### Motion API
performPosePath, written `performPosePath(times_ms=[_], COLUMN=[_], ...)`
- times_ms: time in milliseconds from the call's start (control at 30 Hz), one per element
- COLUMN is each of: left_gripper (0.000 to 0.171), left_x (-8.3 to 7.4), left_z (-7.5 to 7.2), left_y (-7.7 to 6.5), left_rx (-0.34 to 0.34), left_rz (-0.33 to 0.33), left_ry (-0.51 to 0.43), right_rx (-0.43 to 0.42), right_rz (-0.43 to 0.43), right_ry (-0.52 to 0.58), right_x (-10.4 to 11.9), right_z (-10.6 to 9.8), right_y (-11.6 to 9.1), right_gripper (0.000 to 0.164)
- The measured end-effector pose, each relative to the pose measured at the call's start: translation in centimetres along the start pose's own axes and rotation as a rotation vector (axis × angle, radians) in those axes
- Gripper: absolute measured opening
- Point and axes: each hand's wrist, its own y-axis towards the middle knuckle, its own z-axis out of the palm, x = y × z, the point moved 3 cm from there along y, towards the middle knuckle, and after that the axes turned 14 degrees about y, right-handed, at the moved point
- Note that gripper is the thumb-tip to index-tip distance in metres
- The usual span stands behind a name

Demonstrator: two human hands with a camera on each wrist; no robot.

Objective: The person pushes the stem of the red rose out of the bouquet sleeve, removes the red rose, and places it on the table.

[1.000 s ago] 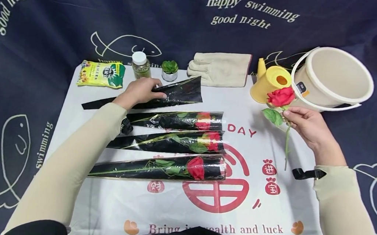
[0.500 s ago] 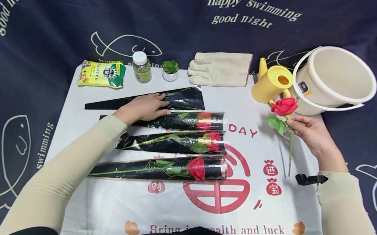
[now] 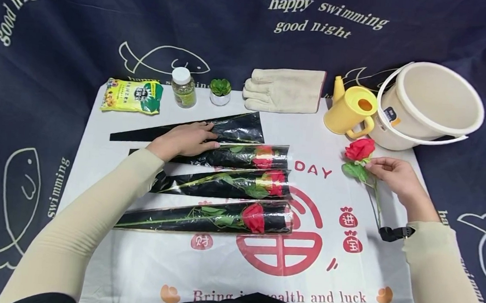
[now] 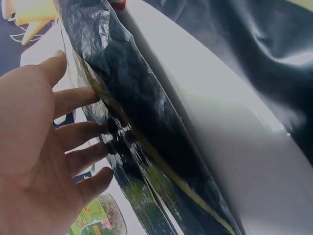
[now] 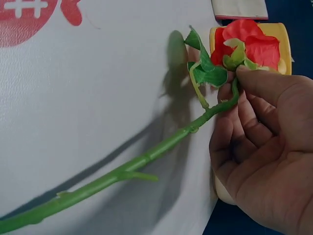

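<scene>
My right hand (image 3: 397,178) pinches a red rose (image 3: 359,149) just beneath its bloom. In the right wrist view its bare green stem (image 5: 142,159) slants down to the left, with a leaf near the thumb. My left hand (image 3: 186,140) rests with spread fingers on a flat black flower sleeve (image 3: 238,126), the farthest of the row. No flower shows in that sleeve. Nearer me lie three wrapped roses side by side: one partly under my left hand (image 3: 264,156), a middle wrapped rose (image 3: 275,182) and a front wrapped rose (image 3: 253,217).
Along the back stand a yellow packet (image 3: 131,96), a white-capped jar (image 3: 183,88), a small potted succulent (image 3: 220,91), a cloth glove (image 3: 284,90) and a yellow watering can (image 3: 349,111). A cream bucket (image 3: 408,121) with a handle stands at the back right corner.
My left hand laid the black sleeve down, and its fingers now spread over it. The rose in my right hand has come lower and nearer, away from the watering can.
</scene>
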Motion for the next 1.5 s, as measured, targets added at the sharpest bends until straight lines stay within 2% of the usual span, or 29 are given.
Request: performPosePath(times_ms=[233, 333, 400, 500, 600, 667, 700, 767, 900, 1000, 1100, 1200, 1267, 1400, 1500], left_gripper=[0.063, 0.062, 0.062, 0.061, 0.059, 0.057, 0.056, 0.056, 0.058, 0.060, 0.059, 0.058, 0.057, 0.056, 0.058], left_x=[0.1, 0.0, 0.0, 0.0, 0.1, 0.0, -0.1, -0.2, -0.9, -1.4, -1.8, -1.8, -1.8, -1.7, -1.3], left_z=[-0.1, 0.0, 0.0, 0.1, 0.2, 0.3, 0.4, 0.6, 1.3, 1.9, 2.3, 2.6, 2.6, 2.8, 3.0], left_y=[-0.2, -0.2, -0.3, -0.7, -1.8, -2.8, -3.4, -4.3, -5.5, -5.6, -5.4, -5.3, -5.3, -5.4, -5.6], left_rx=[0.006, -0.003, -0.024, -0.088, -0.183, -0.241, -0.260, -0.282, -0.267, -0.245, -0.245, -0.266, -0.285, -0.308, -0.305], left_rz=[0.010, 0.012, 0.016, 0.031, 0.043, 0.045, 0.041, 0.034, 0.020, 0.020, 0.028, 0.022, 0.022, 0.027, -0.005], left_ry=[-0.011, -0.009, -0.004, -0.003, -0.012, -0.022, -0.028, -0.042, -0.065, -0.061, -0.055, -0.041, -0.031, -0.015, -0.009], right_rx=[-0.005, 0.001, -0.014, -0.121, -0.252, -0.262, -0.236, -0.126, 0.143, 0.311, 0.428, 0.497, 0.519, 0.534, 0.547], right_rz=[0.036, 0.064, 0.054, -0.032, -0.194, -0.302, -0.344, -0.435, -0.619, -0.748, -0.809, -0.827, -0.831, -0.839, -0.850], right_ry=[-0.070, -0.098, -0.124, -0.131, -0.084, -0.024, -0.016, -0.028, -0.184, -0.246, -0.309, -0.423, -0.499, -0.580, -0.596], right_x=[-0.3, -0.3, 0.0, 1.4, 4.1, 6.4, 7.7, 10.3, 14.6, 16.4, 17.2, 17.2, 17.0, 17.1, 17.3], right_z=[0.0, 0.1, 0.1, 0.4, 1.6, 3.1, 4.1, 6.4, 11.9, 16.3, 20.5, 24.0, 25.6, 27.1, 27.5], right_y=[0.3, 0.3, 0.3, 0.2, 0.1, -0.2, -0.4, -0.8, -1.9, -2.2, -2.0, -1.3, -0.7, 0.4, 0.8], right_gripper=[0.053, 0.055, 0.058, 0.056, 0.048, 0.040, 0.038, 0.033, 0.031, 0.031, 0.033, 0.036, 0.039, 0.041, 0.041])
